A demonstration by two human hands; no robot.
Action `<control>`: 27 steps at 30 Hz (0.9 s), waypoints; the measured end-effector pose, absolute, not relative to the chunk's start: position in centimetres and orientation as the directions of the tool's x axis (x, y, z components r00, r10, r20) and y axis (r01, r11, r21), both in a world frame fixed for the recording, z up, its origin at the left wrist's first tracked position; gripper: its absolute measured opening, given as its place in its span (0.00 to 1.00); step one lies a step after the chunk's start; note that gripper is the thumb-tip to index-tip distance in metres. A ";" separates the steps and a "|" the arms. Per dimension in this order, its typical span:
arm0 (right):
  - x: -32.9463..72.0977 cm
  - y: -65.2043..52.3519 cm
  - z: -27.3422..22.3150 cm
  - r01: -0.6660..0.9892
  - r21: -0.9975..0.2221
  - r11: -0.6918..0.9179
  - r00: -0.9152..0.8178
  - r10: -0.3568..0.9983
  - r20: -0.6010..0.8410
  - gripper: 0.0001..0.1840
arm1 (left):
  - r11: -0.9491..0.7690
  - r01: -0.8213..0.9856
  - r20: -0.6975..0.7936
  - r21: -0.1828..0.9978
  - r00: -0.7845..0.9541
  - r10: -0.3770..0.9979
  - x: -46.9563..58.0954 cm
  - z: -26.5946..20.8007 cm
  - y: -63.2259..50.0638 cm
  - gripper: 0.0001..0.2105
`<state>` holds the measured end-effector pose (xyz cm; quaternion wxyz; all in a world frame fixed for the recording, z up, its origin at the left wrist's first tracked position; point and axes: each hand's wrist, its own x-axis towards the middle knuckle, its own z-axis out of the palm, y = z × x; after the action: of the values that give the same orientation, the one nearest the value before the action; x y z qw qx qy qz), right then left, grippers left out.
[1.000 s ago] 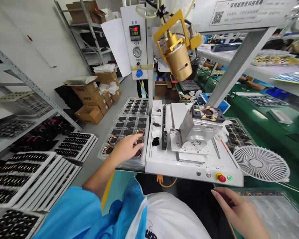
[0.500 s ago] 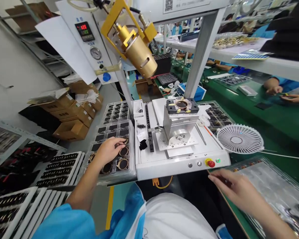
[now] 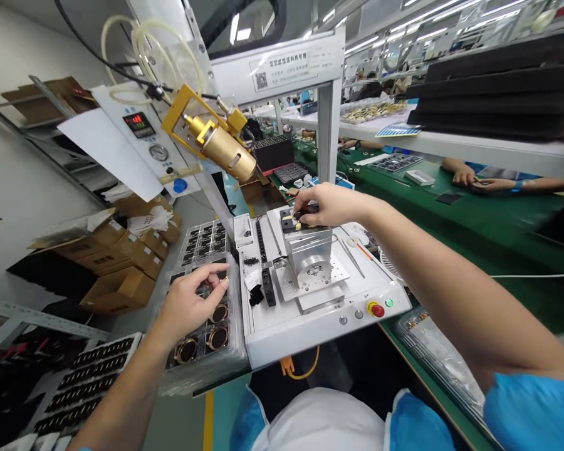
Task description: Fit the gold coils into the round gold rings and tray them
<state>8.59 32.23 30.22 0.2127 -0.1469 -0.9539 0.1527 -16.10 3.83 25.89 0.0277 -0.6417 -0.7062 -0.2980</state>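
Note:
My left hand (image 3: 192, 300) is above the left part tray (image 3: 239, 313), thumb and forefinger nearly meeting around a small, pale-gold glint that I cannot identify. Below it, round black discs with gold rims, like watch cases (image 3: 217, 337), sit in the tray's pockets. My right hand (image 3: 326, 205) reaches across to the black fixture (image 3: 289, 224) on the metal block, its fingers bent down and closed at the fixture's middle. Yellow pads (image 3: 298, 226) show beside the fingertips. What the right fingers grip is mostly hidden by the hand.
A gold cylinder head (image 3: 230, 153) hangs above and left of the fixture. The machine's base (image 3: 282, 341) carries a red button (image 3: 378, 311) in front. Tweezers (image 3: 354, 258) lie right of the block. Another person's hands (image 3: 474, 178) are at the far bench.
My right hand has moved from beside the machine's right front to the fixture, covering its ring. My left hand has lifted slightly off the tray. The camera view has shifted.

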 end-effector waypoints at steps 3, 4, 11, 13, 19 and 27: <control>8.5 31.8 30.5 0.195 -0.354 0.915 -0.876 0.325 0.357 0.12 | -0.075 0.932 0.490 0.355 -0.117 0.864 -14.9 28.1 5.8 0.13; 8.5 31.7 30.6 0.193 -0.363 0.912 -0.875 0.327 0.357 0.12 | -0.111 0.933 0.511 0.343 -0.086 0.855 -14.5 28.9 6.8 0.13; 10.2 30.9 29.0 0.036 -0.602 0.797 -0.546 0.521 0.656 0.12 | -0.175 0.956 0.483 0.237 0.041 0.875 -9.3 32.6 17.6 0.14; 12.1 29.9 27.6 0.016 -0.682 0.732 -0.456 0.612 0.646 0.14 | -0.160 0.969 0.391 0.191 0.074 0.917 -7.6 33.0 20.4 0.14; 21.6 23.6 21.2 0.060 -0.850 0.524 -0.349 0.809 0.474 0.22 | -0.217 0.897 0.228 0.385 0.135 0.964 -6.3 34.7 22.4 0.17; 29.2 17.4 11.2 0.105 -0.993 0.053 -0.196 0.980 0.032 0.31 | -0.349 0.878 0.234 0.327 0.283 0.930 -9.1 32.7 21.3 0.11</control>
<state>29.24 17.41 11.19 0.4313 -0.4648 -0.5836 0.5073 -9.15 21.30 32.69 -0.0672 -0.7980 -0.5666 -0.1941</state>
